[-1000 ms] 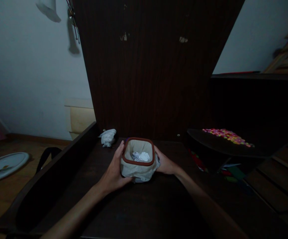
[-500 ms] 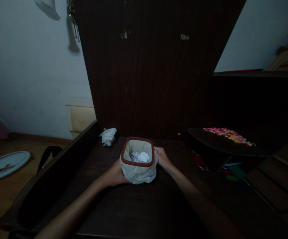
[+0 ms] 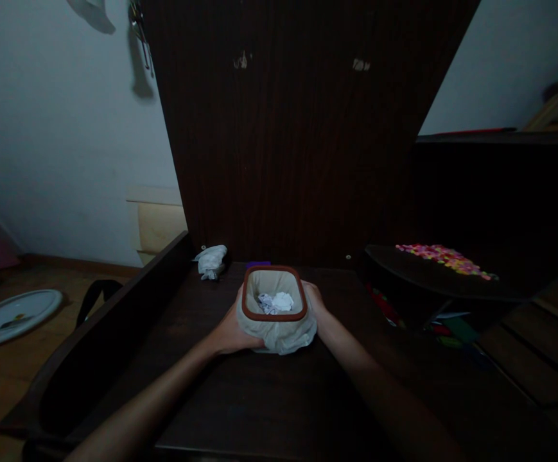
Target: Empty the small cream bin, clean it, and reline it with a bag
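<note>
A small bin (image 3: 275, 317) with a brown rounded-square rim and a pale plastic liner stands over the middle of the dark desk. Crumpled white paper (image 3: 282, 301) lies inside it. The liner hangs loosely over the outside. My left hand (image 3: 233, 330) grips the bin's left side, thumb pressed along the front of the liner. On the right side my right hand (image 3: 314, 300) is wrapped round the bin, its fingertips hidden behind it. A crumpled white plastic bag (image 3: 211, 261) lies at the desk's back left.
Behind the bin are a purple item (image 3: 258, 264) and the upright dark panel (image 3: 288, 160). Colourful pieces (image 3: 445, 258) lie on a corner shelf (image 3: 404, 273) at the right. A raised side board (image 3: 115, 330) edges the desk's left.
The bin has shifted slightly right with both hands. My left thumb now shows on the liner's front, and my right hand sits more closely round the side. More of the purple item shows.
</note>
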Motion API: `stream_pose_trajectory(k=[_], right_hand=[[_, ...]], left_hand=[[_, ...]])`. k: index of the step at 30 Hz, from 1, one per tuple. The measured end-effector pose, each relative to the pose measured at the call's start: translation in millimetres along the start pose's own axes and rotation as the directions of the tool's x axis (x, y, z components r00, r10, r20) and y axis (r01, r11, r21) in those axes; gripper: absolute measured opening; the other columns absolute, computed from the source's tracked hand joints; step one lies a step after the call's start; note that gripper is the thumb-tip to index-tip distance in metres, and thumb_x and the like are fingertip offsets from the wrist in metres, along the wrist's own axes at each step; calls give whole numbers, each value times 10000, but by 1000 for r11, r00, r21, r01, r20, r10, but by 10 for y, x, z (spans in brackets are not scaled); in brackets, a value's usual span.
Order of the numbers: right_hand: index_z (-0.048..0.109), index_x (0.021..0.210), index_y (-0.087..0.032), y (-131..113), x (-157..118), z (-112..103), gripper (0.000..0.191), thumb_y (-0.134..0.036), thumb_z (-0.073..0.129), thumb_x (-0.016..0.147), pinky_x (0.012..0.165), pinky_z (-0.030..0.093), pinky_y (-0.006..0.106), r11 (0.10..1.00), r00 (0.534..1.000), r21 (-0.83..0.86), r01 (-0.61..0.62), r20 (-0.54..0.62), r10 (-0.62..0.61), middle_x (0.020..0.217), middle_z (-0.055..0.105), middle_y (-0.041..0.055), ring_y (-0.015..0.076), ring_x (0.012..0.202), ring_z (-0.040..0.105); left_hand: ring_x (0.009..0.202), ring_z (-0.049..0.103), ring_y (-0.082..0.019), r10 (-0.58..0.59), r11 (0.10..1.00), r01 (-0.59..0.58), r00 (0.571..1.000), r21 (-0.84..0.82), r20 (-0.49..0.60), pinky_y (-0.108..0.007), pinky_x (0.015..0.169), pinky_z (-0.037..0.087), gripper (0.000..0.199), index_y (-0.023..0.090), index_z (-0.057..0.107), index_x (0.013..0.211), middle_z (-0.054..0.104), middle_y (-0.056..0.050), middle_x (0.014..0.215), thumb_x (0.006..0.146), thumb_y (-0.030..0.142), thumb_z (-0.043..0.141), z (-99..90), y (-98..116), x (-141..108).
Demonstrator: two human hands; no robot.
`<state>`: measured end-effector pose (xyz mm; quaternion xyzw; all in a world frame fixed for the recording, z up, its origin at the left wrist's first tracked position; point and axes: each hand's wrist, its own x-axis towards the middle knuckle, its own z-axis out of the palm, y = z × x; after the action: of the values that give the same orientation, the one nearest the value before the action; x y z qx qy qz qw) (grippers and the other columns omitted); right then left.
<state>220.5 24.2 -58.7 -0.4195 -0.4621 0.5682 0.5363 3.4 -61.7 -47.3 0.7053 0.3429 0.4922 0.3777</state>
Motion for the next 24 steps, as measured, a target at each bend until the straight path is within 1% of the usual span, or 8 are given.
stream_pose_trajectory(k=[3,8,10,13,16,18,21,24], right_hand=[[695,975,-163,8,25,46,402,-548,579,957,803,561,379,999,1000,36,-9,7,9,930,735,39,197,822,693],[751,1055,-214,-153,-131,72,561,-675,529,823,902,560,470,994,997,109,-2,80,-7,928,792,77,340,974,716],[700,1234,-233,-231,-249,15,679,-711,480,804,994,519,501,988,993,154,-3,120,-16,1085,783,77,353,1114,684],[456,1507,-296,-313,-409,-143,875,-767,536,774,1131,407,518,970,961,241,-21,271,-46,1403,645,55,332,1337,557],[213,1607,-342,-346,-477,-307,1242,-591,870,583,1203,307,512,986,878,167,26,468,-103,1615,410,52,318,1471,400],[201,1608,-347,-350,-470,-373,1354,-383,968,493,1219,283,492,992,839,58,116,529,-129,1655,329,58,308,1502,345],[418,1533,-297,-346,-420,-393,1150,-301,965,521,1198,335,475,973,829,-50,226,535,-165,1577,465,76,311,1453,426],[663,1325,-243,-343,-371,-362,832,-349,950,551,1123,442,486,957,867,-109,270,460,-192,1352,679,91,325,1283,604]], left_hand=[[1362,520,-395,-19,1000,20,999,12,-40,-593,1155,408,1247,146,304,1519,555,-237,1424,516,495,959,44,-36,27],[1418,443,-403,26,1000,-25,997,15,-67,-613,1195,322,1280,123,254,1533,539,-235,1417,518,473,952,61,-93,85],[1420,436,-405,28,1000,-29,997,-10,-71,-610,1207,300,1287,139,248,1538,535,-217,1424,508,446,956,67,-111,112],[1419,432,-410,8,999,-11,997,-42,-83,-607,1221,278,1304,158,244,1540,524,-196,1441,479,398,965,78,-121,144],[1428,415,-415,-12,998,7,996,-57,-86,-613,1225,261,1312,148,233,1540,514,-199,1451,475,390,959,86,-99,164],[1427,417,-415,-20,998,15,997,-67,-76,-606,1228,262,1316,144,237,1534,493,-210,1475,465,393,962,87,-75,174],[1409,445,-412,-47,995,41,996,-88,-74,-604,1222,278,1313,143,264,1518,486,-218,1492,443,403,973,82,-54,180],[1391,471,-411,-64,993,55,995,-107,-80,-602,1220,286,1295,136,310,1495,506,-223,1480,427,426,982,74,-57,175]])
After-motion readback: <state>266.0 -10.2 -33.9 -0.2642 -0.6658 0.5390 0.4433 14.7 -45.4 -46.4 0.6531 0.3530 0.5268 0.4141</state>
